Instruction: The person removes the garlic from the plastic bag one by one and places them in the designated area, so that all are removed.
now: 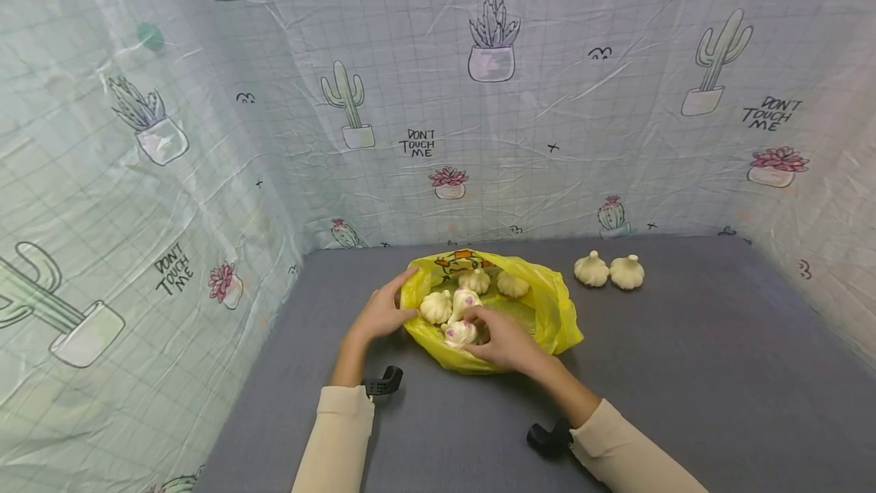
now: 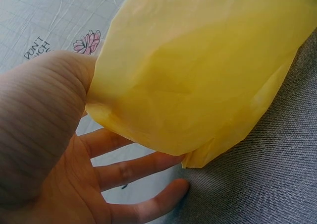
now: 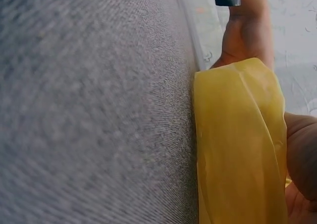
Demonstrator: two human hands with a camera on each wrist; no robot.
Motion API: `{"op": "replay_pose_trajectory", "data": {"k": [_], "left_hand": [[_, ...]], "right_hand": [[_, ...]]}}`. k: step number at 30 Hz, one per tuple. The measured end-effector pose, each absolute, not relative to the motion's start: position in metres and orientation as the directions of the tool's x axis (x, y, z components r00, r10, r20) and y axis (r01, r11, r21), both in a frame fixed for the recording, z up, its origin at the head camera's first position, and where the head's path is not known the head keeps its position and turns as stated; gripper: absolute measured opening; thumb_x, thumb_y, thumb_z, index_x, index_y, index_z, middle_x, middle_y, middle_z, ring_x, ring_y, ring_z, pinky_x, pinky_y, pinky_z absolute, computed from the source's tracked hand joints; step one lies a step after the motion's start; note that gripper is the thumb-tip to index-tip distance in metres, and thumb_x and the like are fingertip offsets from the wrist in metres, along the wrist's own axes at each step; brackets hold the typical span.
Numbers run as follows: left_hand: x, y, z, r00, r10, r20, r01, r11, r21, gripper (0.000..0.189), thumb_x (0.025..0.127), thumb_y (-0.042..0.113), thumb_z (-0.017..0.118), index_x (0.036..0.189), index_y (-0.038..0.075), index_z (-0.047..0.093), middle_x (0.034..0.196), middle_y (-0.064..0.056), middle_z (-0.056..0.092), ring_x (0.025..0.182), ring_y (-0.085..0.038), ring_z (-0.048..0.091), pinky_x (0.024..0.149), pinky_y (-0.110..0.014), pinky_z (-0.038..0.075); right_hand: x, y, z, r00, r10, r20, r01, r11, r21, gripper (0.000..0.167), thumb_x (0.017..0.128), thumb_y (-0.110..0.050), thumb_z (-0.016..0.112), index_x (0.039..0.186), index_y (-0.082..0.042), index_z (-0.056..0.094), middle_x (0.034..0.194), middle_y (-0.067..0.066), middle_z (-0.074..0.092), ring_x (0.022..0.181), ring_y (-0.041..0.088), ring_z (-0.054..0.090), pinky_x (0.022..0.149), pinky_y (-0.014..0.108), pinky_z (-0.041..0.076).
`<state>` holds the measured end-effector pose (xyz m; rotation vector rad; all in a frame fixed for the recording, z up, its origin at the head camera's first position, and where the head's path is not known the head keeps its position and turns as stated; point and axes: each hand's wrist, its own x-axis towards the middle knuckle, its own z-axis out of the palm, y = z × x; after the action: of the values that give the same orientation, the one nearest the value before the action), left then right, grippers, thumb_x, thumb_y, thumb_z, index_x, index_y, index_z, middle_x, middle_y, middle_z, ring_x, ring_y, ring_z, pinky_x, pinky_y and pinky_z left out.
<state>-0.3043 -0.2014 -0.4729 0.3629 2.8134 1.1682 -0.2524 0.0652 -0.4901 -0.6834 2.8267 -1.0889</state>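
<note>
A yellow plastic bag (image 1: 557, 303) lies on the table with its mouth spread open. Several garlic bulbs sit inside, among them a white one (image 1: 436, 308) at the left and a purple-tinged one (image 1: 465, 300) in the middle. My left hand (image 1: 385, 309) holds the bag's left rim; in the left wrist view the yellow film hides its thumb tip, and the other fingers reach out behind. Inside the bag, my right hand (image 1: 505, 337) grips a purple-spotted garlic bulb (image 1: 457, 333) between thumb and fingers. The bag's side hides that grip in the right wrist view.
Two more garlic bulbs, one (image 1: 591, 269) beside the other (image 1: 626, 272), stand on the grey table (image 1: 684, 371) right of the bag. A printed cloth curtain (image 1: 547, 97) rises behind the table and along its sides. Each wrist wears a black strap mount.
</note>
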Motion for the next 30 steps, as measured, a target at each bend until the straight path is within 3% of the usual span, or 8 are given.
{"op": "replay_pose_trajectory", "data": {"k": [6, 12, 20, 30], "left_hand": [[-0.304, -0.202, -0.474, -0.968, 0.251, 0.02, 0.19, 0.679, 0.709, 0.085, 0.085, 0.017, 0.071, 0.16, 0.035, 0.036, 0.162, -0.007, 0.042, 0.138, -0.03, 0.051, 0.105, -0.051, 0.046], [-0.304, -0.202, -0.473, -0.968, 0.248, 0.023, 0.191, 0.679, 0.709, 0.084, 0.085, 0.018, 0.071, 0.159, 0.036, 0.036, 0.162, -0.006, 0.042, 0.139, -0.03, 0.05, 0.105, -0.051, 0.046], [-0.304, -0.202, -0.473, -0.967, 0.252, 0.025, 0.195, 0.679, 0.708, 0.085, 0.085, 0.017, 0.071, 0.16, 0.035, 0.036, 0.163, -0.007, 0.042, 0.138, -0.031, 0.051, 0.105, -0.051, 0.046], [-0.304, -0.204, -0.473, -0.964, 0.264, 0.032, 0.21, 0.682, 0.7, 0.084, 0.085, 0.018, 0.071, 0.16, 0.035, 0.036, 0.163, -0.006, 0.041, 0.138, -0.032, 0.051, 0.104, -0.052, 0.046]], "right_hand": [[-0.251, 0.062, -0.49, -0.895, -0.425, 0.137, -0.408, 0.652, -0.639, 0.056, 0.085, -0.037, 0.083, 0.133, -0.017, 0.065, 0.109, 0.0, 0.071, 0.084, 0.012, 0.061, 0.073, 0.031, 0.049], [-0.248, 0.056, -0.49, -0.909, -0.388, 0.15, -0.392, 0.679, -0.621, 0.054, 0.084, -0.038, 0.084, 0.13, -0.017, 0.066, 0.115, 0.006, 0.072, 0.1, 0.021, 0.066, 0.081, 0.04, 0.052], [-0.25, 0.061, -0.488, -0.919, -0.371, 0.135, -0.359, 0.645, -0.674, 0.053, 0.081, -0.036, 0.085, 0.127, -0.018, 0.065, 0.111, 0.003, 0.071, 0.087, 0.013, 0.062, 0.075, 0.034, 0.05], [-0.252, 0.075, -0.468, -0.935, -0.333, 0.119, -0.297, 0.556, -0.776, 0.052, 0.08, -0.032, 0.081, 0.128, -0.019, 0.063, 0.078, -0.001, 0.062, 0.066, 0.012, 0.053, 0.059, 0.029, 0.045]]}}
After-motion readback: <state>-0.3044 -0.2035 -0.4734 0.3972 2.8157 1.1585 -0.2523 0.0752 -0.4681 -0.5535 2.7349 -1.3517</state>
